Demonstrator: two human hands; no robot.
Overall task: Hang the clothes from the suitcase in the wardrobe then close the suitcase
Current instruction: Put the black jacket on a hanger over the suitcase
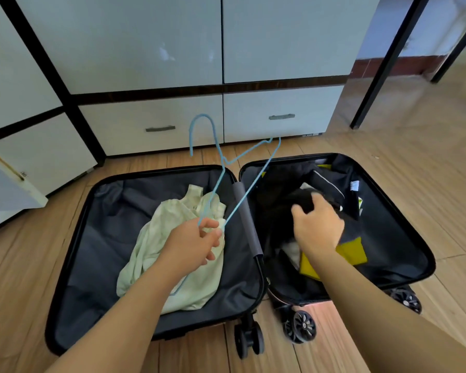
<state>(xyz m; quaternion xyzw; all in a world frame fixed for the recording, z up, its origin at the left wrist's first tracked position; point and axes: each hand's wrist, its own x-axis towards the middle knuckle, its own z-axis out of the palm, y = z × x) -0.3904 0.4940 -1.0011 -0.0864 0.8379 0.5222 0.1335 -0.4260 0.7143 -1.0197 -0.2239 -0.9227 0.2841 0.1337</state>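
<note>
Black hard-shell suitcase (73,238) lying open at frame centre, left hand (193,244) pinching a thin light-blue wire hanger (249,179) (hook pointing up), right hand (318,224) gripping a black garment (288,208) in the right half, pale green garment (151,243) lying crumpled in the left half.

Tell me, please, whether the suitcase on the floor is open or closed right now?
Open. The suitcase lies flat on the floor with both halves spread apart, clothes showing in each.

Wood-plank floor (388,162), black table legs (385,65) (possibly a desk)
</note>
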